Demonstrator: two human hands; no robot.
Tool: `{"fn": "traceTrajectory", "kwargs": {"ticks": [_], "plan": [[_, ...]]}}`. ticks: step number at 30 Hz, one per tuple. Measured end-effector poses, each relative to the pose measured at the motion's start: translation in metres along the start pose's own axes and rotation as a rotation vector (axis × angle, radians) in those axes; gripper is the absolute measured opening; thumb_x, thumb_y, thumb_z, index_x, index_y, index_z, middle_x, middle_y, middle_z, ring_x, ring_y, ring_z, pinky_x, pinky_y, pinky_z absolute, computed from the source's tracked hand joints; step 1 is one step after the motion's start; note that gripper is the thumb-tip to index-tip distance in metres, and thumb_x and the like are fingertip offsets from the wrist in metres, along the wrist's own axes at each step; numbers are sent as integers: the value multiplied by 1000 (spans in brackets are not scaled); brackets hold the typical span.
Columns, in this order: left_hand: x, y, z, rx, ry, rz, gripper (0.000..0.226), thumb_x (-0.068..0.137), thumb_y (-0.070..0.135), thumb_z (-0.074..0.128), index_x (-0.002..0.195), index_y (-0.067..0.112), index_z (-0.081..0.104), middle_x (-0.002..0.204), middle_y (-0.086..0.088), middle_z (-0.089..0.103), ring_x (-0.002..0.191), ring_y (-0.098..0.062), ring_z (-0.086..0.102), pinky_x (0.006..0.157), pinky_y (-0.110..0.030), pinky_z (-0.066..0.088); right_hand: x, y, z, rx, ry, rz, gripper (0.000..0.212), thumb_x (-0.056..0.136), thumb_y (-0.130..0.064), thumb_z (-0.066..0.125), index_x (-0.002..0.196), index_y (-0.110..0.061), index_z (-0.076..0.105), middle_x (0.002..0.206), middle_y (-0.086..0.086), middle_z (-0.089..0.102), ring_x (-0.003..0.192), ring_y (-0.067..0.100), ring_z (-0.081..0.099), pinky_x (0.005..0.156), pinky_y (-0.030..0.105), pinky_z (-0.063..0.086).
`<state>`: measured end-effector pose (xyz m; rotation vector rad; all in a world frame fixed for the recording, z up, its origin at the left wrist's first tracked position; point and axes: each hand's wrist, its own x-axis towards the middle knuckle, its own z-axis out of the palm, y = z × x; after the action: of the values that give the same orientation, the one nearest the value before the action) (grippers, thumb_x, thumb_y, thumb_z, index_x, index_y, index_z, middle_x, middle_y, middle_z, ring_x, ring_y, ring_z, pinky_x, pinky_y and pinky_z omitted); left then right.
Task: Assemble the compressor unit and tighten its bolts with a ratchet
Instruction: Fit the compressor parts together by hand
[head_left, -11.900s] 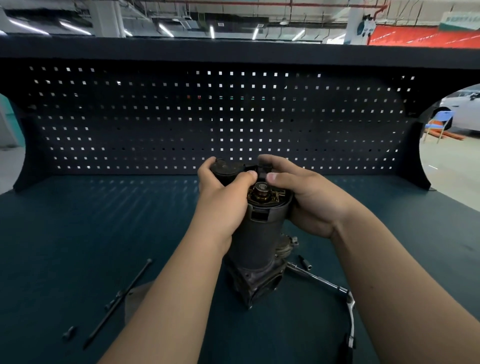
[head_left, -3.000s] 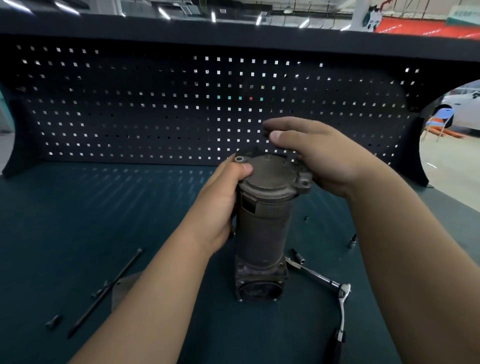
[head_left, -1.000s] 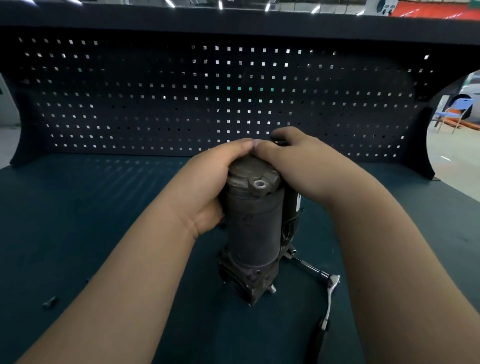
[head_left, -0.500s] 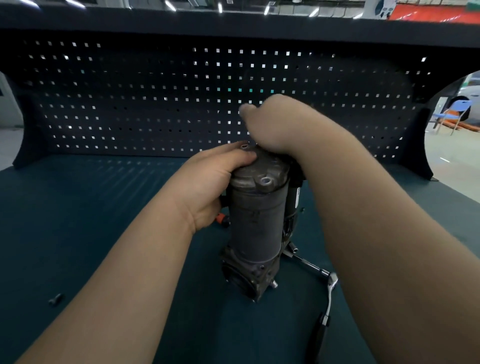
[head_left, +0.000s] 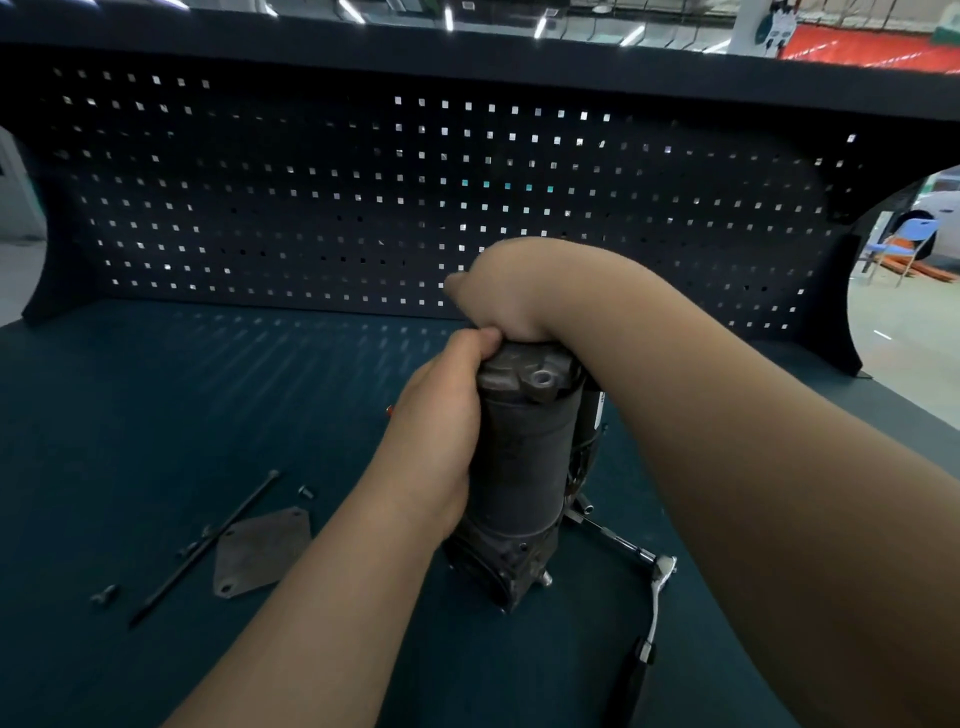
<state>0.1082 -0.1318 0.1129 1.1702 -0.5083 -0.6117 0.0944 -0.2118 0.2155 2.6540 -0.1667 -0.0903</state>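
Dark-grey cylindrical metal compressor unit (head_left: 524, 457) stands upright on the teal bench mat (head_left: 208, 389). The left hand (head_left: 436, 441) has its fingers curled round the upper body. The right hand (head_left: 511, 293) rests on its cap, fingers hidden, so I can't tell their state.

The dark teal tabletop (head_left: 156, 415) carries the compressor unit (head_left: 519, 467), which stands upright on its base near the middle. At the base's nine o'clock lies a flat metal plate (head_left: 260, 551), with a long thin rod (head_left: 243, 506) running diagonally just beside its upper-left edge. One small bolt (head_left: 306, 491) lies at the plate's one o'clock, and another bolt (head_left: 104, 595) lies beyond the rod at eight o'clock. The ratchet (head_left: 655, 605) lies at the base's four o'clock.
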Motion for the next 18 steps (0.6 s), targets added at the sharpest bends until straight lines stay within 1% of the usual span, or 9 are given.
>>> {"fn": "traceTrajectory", "kwargs": {"ticks": [2,3,5,6,8,10,12,15,18], "plan": [[0,-2,0,-30,-12,2,31,73,45,55,82,26,78,97,-4,75,92,-16,71,80,-35,49,-2,4,4,100,74,27,44,101,-9,33,145,-7,32,115,13,56,69,16,38,42,21,26],[0,-2,0,-26,-18,7,32,73,46,56,84,26,78,97,-4,75,93,-17,71,81,-35,50,-4,6,6,102,97,47,44,102,-10,30,146,-8,30,119,16,55,74,18,37,45,20,23],[2,-2,0,17,-8,18,35,68,50,59,85,26,78,98,-3,75,95,-17,70,84,-37,50,-9,8,8,100,117,86,32,102,-8,28,129,-2,44,103,17,56,66,18,34,45,19,29],[2,-2,0,37,6,24,37,64,52,59,85,26,77,98,-2,75,96,-17,70,86,-38,50,-10,8,9,103,123,118,22,101,-6,29,106,1,49,87,14,51,60,17,30,46,14,34],[2,-3,-1,56,25,37,39,64,52,59,86,25,77,98,-3,75,97,-17,70,89,-40,50,-10,3,8,71,111,127,28,99,-4,31,72,-8,35,68,4,35,55,12,26,43,15,32],[1,-3,-1,32,29,43,34,69,47,58,85,23,77,97,-4,75,94,-17,70,85,-38,51,-7,3,7,51,90,115,29,98,-3,32,69,-10,31,66,1,32,55,12,28,43,21,21],[0,-2,0,-9,33,24,39,71,43,58,97,19,74,99,-5,75,94,-17,70,80,-34,51,-3,4,8,7,58,102,30,98,-3,32,69,-10,33,66,1,35,56,14,31,46,23,19],[0,-2,2,-61,69,-8,58,68,43,61,120,16,64,108,-5,72,100,-19,69,82,-36,52,0,6,11,40,36,116,24,98,-4,33,75,-8,41,67,3,37,70,24,40,62,28,33],[-1,-1,4,-75,86,7,62,67,42,61,123,16,61,111,-6,71,102,-20,68,82,-36,53,0,6,12,98,43,133,26,96,-5,35,71,-9,40,70,5,36,84,29,42,72,35,38]]}}
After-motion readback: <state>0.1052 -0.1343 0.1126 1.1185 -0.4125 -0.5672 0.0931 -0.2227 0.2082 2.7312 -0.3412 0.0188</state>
